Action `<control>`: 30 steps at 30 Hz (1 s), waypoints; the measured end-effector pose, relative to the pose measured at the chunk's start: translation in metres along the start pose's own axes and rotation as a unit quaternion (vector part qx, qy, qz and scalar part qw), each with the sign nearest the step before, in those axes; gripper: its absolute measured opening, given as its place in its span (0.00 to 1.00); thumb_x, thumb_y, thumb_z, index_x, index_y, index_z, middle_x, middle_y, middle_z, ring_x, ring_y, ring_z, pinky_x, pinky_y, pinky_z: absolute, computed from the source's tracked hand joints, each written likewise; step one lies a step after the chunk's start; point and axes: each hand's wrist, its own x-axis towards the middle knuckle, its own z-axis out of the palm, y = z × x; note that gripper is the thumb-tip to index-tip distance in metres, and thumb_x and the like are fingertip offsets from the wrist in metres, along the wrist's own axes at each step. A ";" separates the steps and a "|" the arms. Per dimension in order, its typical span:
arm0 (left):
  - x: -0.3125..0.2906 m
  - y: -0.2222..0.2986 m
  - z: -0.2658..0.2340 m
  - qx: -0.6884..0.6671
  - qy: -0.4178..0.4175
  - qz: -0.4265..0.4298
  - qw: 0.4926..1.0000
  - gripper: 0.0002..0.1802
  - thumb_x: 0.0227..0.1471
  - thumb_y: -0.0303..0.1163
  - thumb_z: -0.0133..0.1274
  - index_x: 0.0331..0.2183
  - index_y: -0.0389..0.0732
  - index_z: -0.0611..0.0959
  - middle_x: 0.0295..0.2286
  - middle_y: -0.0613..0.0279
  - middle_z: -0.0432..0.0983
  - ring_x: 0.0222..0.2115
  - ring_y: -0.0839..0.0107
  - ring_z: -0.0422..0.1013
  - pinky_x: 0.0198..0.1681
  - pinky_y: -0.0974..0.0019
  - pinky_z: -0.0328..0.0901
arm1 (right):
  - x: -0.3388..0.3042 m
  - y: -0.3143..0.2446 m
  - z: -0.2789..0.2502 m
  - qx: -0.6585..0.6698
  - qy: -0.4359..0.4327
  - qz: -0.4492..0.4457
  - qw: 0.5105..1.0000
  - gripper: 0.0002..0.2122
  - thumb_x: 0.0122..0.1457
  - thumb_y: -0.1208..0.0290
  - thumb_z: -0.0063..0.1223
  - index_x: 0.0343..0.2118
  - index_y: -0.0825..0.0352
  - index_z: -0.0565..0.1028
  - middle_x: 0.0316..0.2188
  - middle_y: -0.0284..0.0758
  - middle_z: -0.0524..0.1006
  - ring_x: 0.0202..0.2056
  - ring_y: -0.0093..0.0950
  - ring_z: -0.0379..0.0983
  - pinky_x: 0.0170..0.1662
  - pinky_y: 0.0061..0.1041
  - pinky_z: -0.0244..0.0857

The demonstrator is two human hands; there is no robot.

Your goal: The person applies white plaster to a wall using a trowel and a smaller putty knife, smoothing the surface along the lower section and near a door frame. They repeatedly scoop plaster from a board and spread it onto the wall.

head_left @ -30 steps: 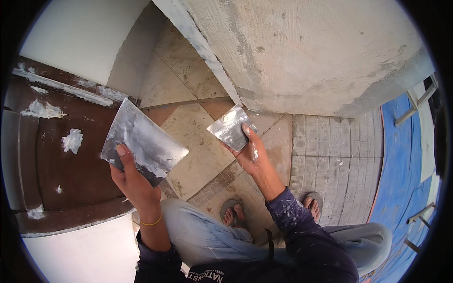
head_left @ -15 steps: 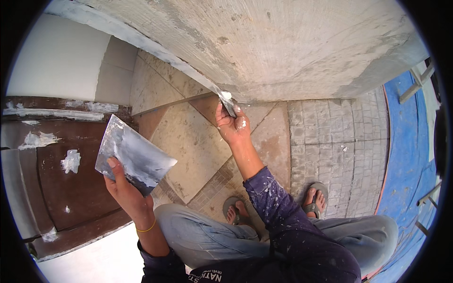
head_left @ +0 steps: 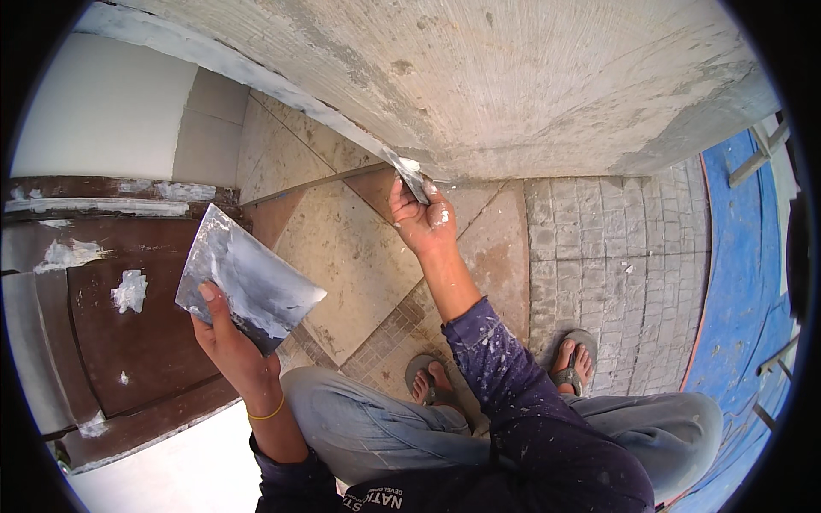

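My left hand (head_left: 233, 346) grips a flat, dark square plate (head_left: 248, 274) by its near edge, thumb on top. White putty is smeared thinly across the plate's face. Farther off, my right hand (head_left: 425, 224) pinches a small putty knife (head_left: 414, 183) between thumb and fingers, palm up. A white lump of putty (head_left: 410, 164) sits on the blade, which is at the lower edge of the grey plastered wall (head_left: 547, 94). White spots mark my right thumb and sleeve. A band of white putty (head_left: 256, 77) runs along the wall's corner edge.
A brown panelled door (head_left: 137, 329) with white patches stands on the left. Below lies a floor of beige tiles (head_left: 342, 265) and grey paving (head_left: 590, 256). A blue tarp (head_left: 735, 282) and metal bars (head_left: 759, 154) are at the right. My sandalled feet (head_left: 432, 380) rest on the floor.
The plate in my left hand has shifted very slightly to the right. The putty knife has moved a little away from me along the wall edge.
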 end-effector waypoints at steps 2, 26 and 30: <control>0.000 0.000 0.000 -0.002 -0.004 0.002 1.000 0.23 0.61 0.43 0.51 0.49 0.35 0.73 0.43 0.58 0.74 0.41 0.70 0.73 0.44 0.64 0.69 | 0.001 -0.002 -0.001 0.008 -0.014 0.018 1.000 0.12 0.67 0.71 0.35 0.42 0.74 0.70 0.38 0.46 0.77 0.40 0.38 0.76 0.46 0.38 0.73; -0.002 0.000 -0.006 -0.015 -0.030 -0.020 0.999 0.23 0.62 0.43 0.50 0.48 0.33 0.73 0.44 0.58 0.74 0.43 0.71 0.71 0.46 0.66 0.67 | -0.016 -0.088 0.032 -0.010 0.101 0.023 0.995 0.14 0.61 0.74 0.36 0.45 0.79 0.67 0.40 0.51 0.75 0.39 0.43 0.74 0.41 0.40 0.73; -0.002 0.001 -0.002 -0.049 -0.059 -0.067 0.995 0.21 0.62 0.41 0.50 0.49 0.34 0.74 0.43 0.60 0.75 0.43 0.73 0.72 0.45 0.67 0.68 | -0.073 -0.098 0.030 -0.219 0.045 -0.098 0.970 0.13 0.63 0.72 0.40 0.45 0.75 0.69 0.40 0.45 0.77 0.40 0.40 0.75 0.45 0.38 0.72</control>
